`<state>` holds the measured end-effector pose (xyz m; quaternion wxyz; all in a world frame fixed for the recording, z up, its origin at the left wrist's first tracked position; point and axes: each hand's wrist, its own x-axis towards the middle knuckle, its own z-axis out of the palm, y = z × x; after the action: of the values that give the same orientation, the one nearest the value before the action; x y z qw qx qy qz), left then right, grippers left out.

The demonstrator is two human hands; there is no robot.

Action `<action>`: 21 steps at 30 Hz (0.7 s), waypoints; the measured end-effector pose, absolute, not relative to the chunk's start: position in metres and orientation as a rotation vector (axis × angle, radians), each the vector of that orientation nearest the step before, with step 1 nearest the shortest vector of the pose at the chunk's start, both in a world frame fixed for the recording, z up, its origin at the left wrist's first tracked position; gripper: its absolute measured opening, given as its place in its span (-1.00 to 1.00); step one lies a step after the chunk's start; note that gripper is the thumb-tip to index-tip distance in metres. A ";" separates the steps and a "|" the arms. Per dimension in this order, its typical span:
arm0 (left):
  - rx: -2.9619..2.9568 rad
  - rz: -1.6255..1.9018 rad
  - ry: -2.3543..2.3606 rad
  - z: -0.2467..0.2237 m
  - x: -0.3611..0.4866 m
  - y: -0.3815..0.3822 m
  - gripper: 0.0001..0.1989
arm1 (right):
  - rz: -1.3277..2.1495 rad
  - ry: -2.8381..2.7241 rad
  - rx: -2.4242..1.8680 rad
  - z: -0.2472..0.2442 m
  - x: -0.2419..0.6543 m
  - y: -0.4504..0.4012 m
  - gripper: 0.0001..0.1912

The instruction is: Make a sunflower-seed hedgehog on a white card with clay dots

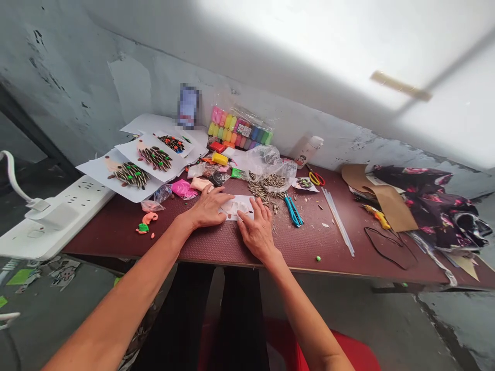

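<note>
A small white paper (231, 217) lies on the dark red table, with a pale flattened clay piece (236, 207) on it. My left hand (209, 208) rests on the paper's left side, fingers spread and pointing right. On the right side, my right hand (257, 226) touches the clay and paper with its fingertips, its fingers apart. Neither hand is wrapped round anything. Just beyond my right hand lies a heap of striped sunflower seeds (266, 186). Pale clay in a bag (201, 184) and pink clay (184, 189) lie beyond my left hand.
Seed-covered paper pictures (133, 176) lie at the left by a white power strip (73, 211). Packed coloured clay (240, 129) leans at the back. A blue cutter (294, 210), scissors (316, 178), clear glue sticks (338, 221), a yellow glue gun (377, 216) and patterned cloth (436, 206) are rightward.
</note>
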<state>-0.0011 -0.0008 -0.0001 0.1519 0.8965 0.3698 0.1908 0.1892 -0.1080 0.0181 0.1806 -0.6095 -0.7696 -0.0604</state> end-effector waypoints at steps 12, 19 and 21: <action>2.568 0.537 1.077 0.002 0.000 -0.002 -0.36 | -0.210 -2.103 -1.778 0.019 0.200 -0.098 -0.69; 2.572 0.532 1.080 0.001 0.000 -0.001 -0.35 | -0.163 -2.170 -1.877 0.023 0.208 -0.091 -0.68; 2.580 0.535 1.079 0.001 -0.001 -0.001 -0.35 | -0.149 -2.195 -1.895 0.024 0.209 -0.092 -0.67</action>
<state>-0.0007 -0.0013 0.0009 0.1465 0.8964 0.3747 0.1860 0.2086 -0.0921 0.0239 0.1188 -0.6481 -0.7505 -0.0508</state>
